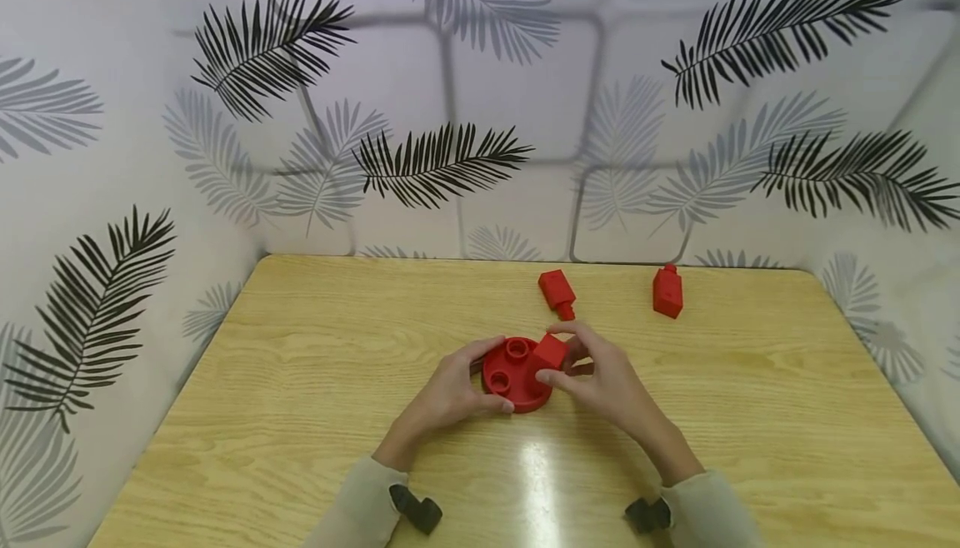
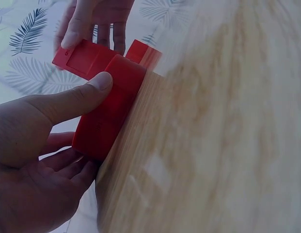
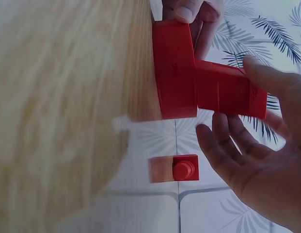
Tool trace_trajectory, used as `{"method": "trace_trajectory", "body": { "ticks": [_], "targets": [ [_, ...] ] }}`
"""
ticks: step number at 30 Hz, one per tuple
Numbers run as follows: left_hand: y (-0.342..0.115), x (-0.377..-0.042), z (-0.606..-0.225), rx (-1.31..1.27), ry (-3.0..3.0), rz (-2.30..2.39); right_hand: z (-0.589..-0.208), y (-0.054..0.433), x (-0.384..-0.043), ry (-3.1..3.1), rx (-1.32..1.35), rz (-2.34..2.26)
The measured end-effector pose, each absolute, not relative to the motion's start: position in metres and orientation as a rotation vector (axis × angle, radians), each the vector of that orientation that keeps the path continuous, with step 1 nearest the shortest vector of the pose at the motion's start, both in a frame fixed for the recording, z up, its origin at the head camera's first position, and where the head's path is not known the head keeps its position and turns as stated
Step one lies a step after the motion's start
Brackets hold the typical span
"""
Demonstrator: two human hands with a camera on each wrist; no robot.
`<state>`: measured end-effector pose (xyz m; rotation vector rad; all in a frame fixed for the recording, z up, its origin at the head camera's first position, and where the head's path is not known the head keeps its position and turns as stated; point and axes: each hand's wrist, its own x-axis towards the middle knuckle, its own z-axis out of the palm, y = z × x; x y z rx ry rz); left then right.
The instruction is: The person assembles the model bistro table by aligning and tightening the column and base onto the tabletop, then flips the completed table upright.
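A round red base (image 1: 517,396) with a raised rim and two visible ring-shaped sockets lies on the table. My left hand (image 1: 452,390) grips its left side, thumb at the near rim and fingers round the far side. With thumb and fingers, my right hand (image 1: 609,377) holds a red rectangular block (image 1: 551,351) upright over the base's right part. In the right wrist view the block (image 3: 223,87) meets the top face of the base (image 3: 175,73); its lower end is hidden inside the rim. The left wrist view shows my left thumb pressed on the base's side (image 2: 109,114).
Just beyond my right hand lies a red block (image 1: 557,288) with a stepped peg pointing toward me. Another red pegged block (image 1: 667,294) lies farther right, its peg toward the back edge. The wooden table (image 1: 300,348) meets a leaf-patterned backdrop (image 1: 517,206).
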<state>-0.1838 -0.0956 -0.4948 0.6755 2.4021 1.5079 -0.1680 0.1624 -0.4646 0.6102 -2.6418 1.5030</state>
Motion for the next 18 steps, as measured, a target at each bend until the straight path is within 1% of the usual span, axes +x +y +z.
{"method": "trace_trajectory", "body": {
  "ticks": [5,12,18],
  "targets": [
    [-0.095,-0.184,-0.496,0.669,2.42,1.493,-0.463,0.172,-0.169,-2.67,0.754,1.581],
    [-0.096,-0.184,-0.495,0.665,2.402,1.513,-0.457,0.18,-0.168,-2.646,0.657,1.718],
    [-0.096,-0.183,-0.495,0.664,2.399,1.522,-0.454,0.184,-0.168,-2.69,0.677,1.711]
  ]
}}
